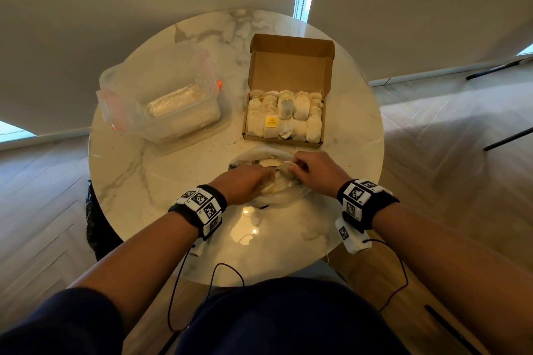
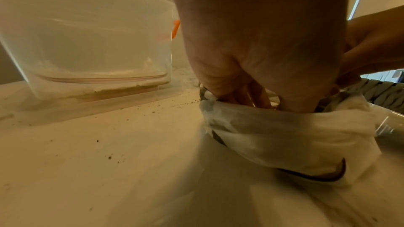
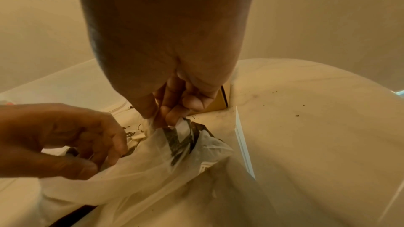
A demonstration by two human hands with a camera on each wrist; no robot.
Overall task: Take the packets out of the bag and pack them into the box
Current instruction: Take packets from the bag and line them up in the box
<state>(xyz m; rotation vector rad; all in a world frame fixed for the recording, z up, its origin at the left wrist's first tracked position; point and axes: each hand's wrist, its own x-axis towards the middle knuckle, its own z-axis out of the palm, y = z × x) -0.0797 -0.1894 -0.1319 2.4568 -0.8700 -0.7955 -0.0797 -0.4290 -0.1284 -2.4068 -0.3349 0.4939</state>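
A thin white plastic bag (image 1: pixel 277 187) lies on the round marble bench (image 1: pixel 161 170), at the near side, right in front of the person. Both hands are at the bag's mouth.

The left hand (image 1: pixel 245 181) reaches down into the bag. In the left wrist view its fingers (image 2: pixel 236 96) go inside past the rim & the tips are hidden, so can't tell if it's holding a packet or not.

The right hand (image 1: pixel 314 168) pinches the bag's edge w/ curled fingers (image 3: pixel 174 115) & thumb, holding the mouth up. The bag has dark print on it.

The box (image 1: pixel 288 86) is brown cardboard. It sits on the bench just past the bag, lid flap standing open at the back. It's nearly full of pale packets (image 1: pixel 285 115) packed in rows, side by side. One has a small yellow tag on it. In the right wrist view a corner of the box shows just behind the right hand.

A clear plastic tub (image 1: pixel 161 95) w/ orange clips sits to the left of the box, well apart from the bag. Smth pale lies in its bottom, can't tell what.

Little dark crumbs (image 2: pixel 109 157) are scattered on the bench near the bag & tub.
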